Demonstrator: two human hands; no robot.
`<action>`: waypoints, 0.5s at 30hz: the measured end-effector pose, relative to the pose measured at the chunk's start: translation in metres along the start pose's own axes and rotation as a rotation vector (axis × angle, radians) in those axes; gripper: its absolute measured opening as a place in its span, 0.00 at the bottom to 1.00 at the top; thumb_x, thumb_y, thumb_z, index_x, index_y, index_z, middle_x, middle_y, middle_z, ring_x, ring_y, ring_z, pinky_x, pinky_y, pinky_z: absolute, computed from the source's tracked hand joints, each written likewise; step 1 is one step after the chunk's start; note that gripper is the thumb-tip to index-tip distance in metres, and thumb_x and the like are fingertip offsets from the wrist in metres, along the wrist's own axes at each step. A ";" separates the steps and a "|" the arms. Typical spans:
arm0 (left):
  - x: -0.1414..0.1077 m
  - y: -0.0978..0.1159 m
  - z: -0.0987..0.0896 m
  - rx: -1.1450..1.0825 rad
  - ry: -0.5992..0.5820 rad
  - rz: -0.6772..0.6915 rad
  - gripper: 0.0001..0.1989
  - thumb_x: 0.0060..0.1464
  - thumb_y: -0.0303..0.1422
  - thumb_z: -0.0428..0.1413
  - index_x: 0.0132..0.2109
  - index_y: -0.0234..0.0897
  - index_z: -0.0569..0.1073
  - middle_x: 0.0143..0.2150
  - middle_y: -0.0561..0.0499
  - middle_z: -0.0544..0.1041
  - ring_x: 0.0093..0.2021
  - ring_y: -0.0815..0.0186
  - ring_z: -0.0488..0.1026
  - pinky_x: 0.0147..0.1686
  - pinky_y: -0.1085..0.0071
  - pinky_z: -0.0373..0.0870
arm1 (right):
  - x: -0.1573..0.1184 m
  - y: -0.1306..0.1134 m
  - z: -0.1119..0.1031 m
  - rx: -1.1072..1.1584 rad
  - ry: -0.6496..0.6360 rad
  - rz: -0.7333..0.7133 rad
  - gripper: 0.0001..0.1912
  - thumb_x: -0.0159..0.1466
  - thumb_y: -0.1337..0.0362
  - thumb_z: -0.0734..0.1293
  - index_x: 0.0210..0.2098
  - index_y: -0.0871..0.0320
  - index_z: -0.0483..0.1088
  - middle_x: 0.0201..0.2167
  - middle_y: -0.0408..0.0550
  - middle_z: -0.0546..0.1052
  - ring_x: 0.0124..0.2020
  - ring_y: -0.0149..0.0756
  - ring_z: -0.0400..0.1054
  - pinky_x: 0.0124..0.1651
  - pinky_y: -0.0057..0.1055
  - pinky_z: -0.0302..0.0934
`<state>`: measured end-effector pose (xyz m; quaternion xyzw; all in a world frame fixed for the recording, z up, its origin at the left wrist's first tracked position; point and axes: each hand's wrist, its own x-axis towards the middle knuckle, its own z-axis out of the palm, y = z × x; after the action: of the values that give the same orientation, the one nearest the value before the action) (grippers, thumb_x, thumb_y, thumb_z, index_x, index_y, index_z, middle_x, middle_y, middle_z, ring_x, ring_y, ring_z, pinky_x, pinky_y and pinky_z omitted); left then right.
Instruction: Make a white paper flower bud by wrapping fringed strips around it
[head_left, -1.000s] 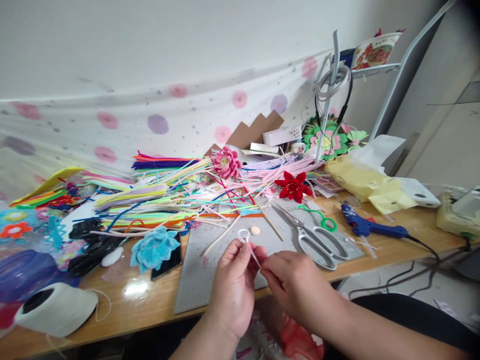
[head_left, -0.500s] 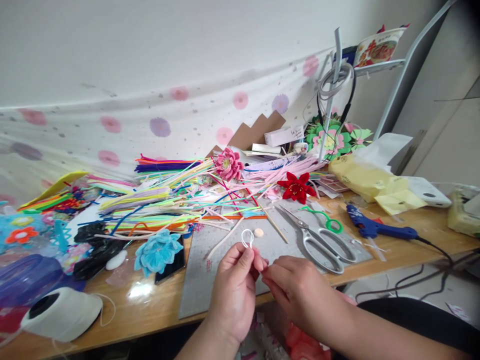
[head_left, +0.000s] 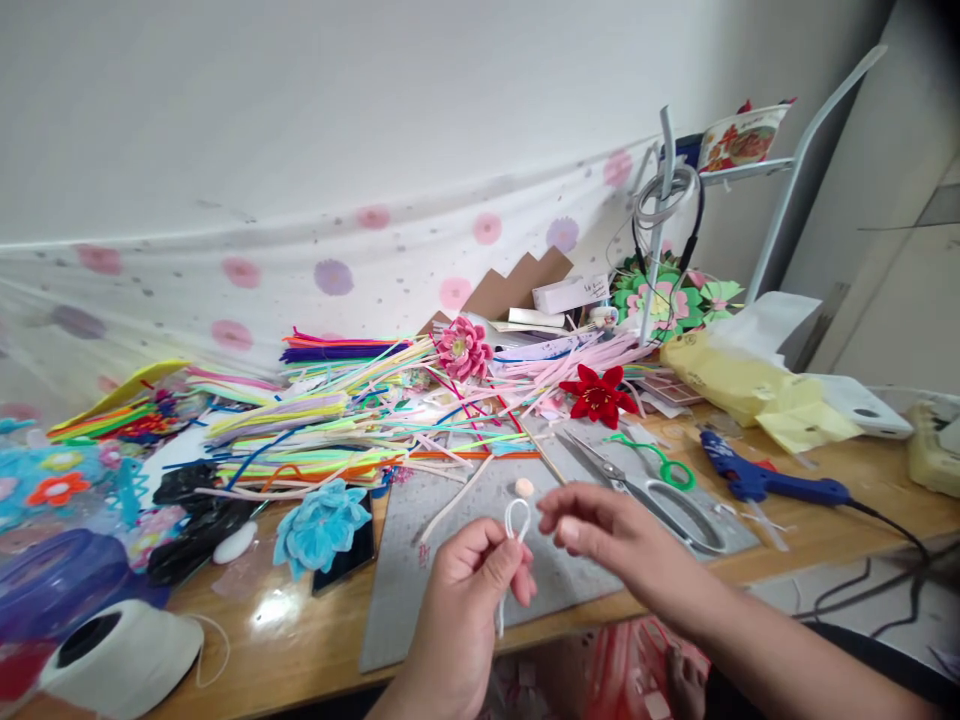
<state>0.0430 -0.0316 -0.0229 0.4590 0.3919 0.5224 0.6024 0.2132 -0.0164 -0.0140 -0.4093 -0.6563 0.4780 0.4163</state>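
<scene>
Pinched between the thumb and fingers of my left hand (head_left: 480,580) is a white cord (head_left: 517,517), bent into a small loop that stands above the fingertips. Its loose end hangs below the hand. My right hand (head_left: 611,525) is just to the right, fingers apart and holding nothing. Beyond the loop, a small beige round piece (head_left: 523,487) lies on the grey mat (head_left: 405,600). Large silver-handled scissors (head_left: 694,515) lie on the mat, partly hidden behind my right hand.
Bundles of colourful pipe cleaners (head_left: 300,420) fill the back of the table. Around them lie a blue flower (head_left: 322,530), a red flower (head_left: 600,394) and a pink flower (head_left: 463,348). A blue glue gun (head_left: 772,475) rests at right, a spool of white thread (head_left: 124,655) at front left.
My right hand has let go of the cord and moved up and to the right, its fingers opening. My left hand keeps the loop. The view has tilted slightly upward.
</scene>
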 end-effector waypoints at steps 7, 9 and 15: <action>-0.001 0.002 -0.001 0.058 -0.086 -0.209 0.14 0.48 0.41 0.61 0.25 0.35 0.70 0.16 0.57 0.65 0.16 0.76 0.53 0.19 0.76 0.47 | 0.016 -0.006 0.008 0.392 0.022 0.078 0.19 0.50 0.67 0.71 0.41 0.58 0.67 0.28 0.40 0.70 0.29 0.30 0.65 0.36 0.29 0.61; -0.001 0.001 -0.002 0.088 -0.070 -0.207 0.14 0.47 0.40 0.62 0.25 0.34 0.70 0.16 0.57 0.63 0.17 0.76 0.50 0.18 0.77 0.42 | 0.018 -0.005 0.014 0.361 0.064 0.065 0.15 0.49 0.69 0.69 0.37 0.59 0.68 0.24 0.38 0.68 0.26 0.27 0.61 0.31 0.27 0.57; -0.001 -0.004 -0.011 0.186 -0.027 -0.132 0.12 0.52 0.37 0.57 0.26 0.34 0.70 0.15 0.59 0.59 0.18 0.75 0.50 0.20 0.76 0.44 | 0.024 -0.002 0.010 0.239 0.117 -0.005 0.09 0.52 0.64 0.68 0.33 0.59 0.67 0.25 0.40 0.69 0.27 0.29 0.63 0.31 0.27 0.58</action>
<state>0.0330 -0.0308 -0.0294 0.4931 0.4599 0.4366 0.5956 0.1955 0.0028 -0.0103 -0.3823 -0.5703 0.5271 0.5008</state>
